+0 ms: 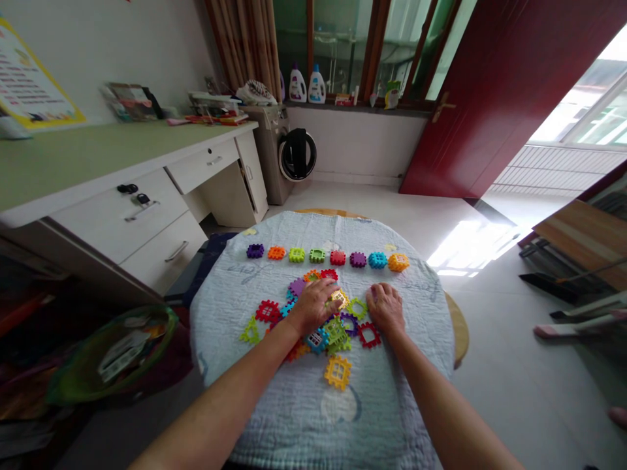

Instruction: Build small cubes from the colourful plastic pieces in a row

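My left hand (pixel 313 305) reaches over a loose pile of flat, notched plastic building pieces, fingers stretched and thumb apart. Nearest its fingertips is a yellow window piece (pixel 339 299); whether they touch I cannot tell. My right hand (pixel 386 305) lies flat on the cloth at the pile's right side, holding nothing, close to a red square frame (pixel 369 335) and a light green piece (pixel 357 309). Around the left hand are a red window piece (pixel 268 311), a green triangle (pixel 250 331) and a blue piece (pixel 317 340). A yellow square (pixel 337 373) lies apart, nearer me.
Beyond the pile, several block cubes stand in a row, from a purple cube (pixel 255 250) to an orange-yellow cube (pixel 398 262). A pale patterned cloth (pixel 294 418) covers the round table. A desk (pixel 122 150) and green basket (pixel 112 352) are left; a stool edge (pixel 458 329) shows right.
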`<state>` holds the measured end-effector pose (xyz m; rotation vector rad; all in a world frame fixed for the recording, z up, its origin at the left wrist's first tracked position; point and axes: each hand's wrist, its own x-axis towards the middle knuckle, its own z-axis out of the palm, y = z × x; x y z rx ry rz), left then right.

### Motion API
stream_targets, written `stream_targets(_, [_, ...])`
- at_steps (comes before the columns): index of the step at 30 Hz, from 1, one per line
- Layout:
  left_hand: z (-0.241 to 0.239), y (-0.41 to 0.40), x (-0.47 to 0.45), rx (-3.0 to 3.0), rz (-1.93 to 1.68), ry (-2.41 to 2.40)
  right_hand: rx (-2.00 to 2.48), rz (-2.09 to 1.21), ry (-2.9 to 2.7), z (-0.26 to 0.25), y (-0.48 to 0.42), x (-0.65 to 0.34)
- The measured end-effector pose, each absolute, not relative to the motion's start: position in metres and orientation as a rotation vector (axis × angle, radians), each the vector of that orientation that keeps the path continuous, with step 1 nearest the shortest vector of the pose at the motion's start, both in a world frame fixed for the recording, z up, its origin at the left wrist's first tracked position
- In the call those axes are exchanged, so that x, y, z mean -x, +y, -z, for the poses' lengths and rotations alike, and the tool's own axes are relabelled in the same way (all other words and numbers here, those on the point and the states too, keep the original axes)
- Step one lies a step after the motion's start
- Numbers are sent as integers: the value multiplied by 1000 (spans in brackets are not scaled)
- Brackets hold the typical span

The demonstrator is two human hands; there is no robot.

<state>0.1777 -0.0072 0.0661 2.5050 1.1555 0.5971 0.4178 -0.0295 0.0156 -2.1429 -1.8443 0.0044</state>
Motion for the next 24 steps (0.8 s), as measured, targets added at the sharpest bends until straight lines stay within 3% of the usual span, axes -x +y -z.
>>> stream_targets(6, [-48,48,-186,-2419,-223,1531,2155,-16,-1845,-18,-30,-417])
stream_targets(10, [-39,55,-188,-2383,-177,1526,2161,-15,-1845,-19,-30,-417])
stream_targets(19, [-65,18,-204,-2375,-135,1071,2182,-19,-1841,-19,-30,-416])
stream_targets(24, [-85,-39,-194,-2463,-186,1082,2188,-6,-1833,-19,-31,-415])
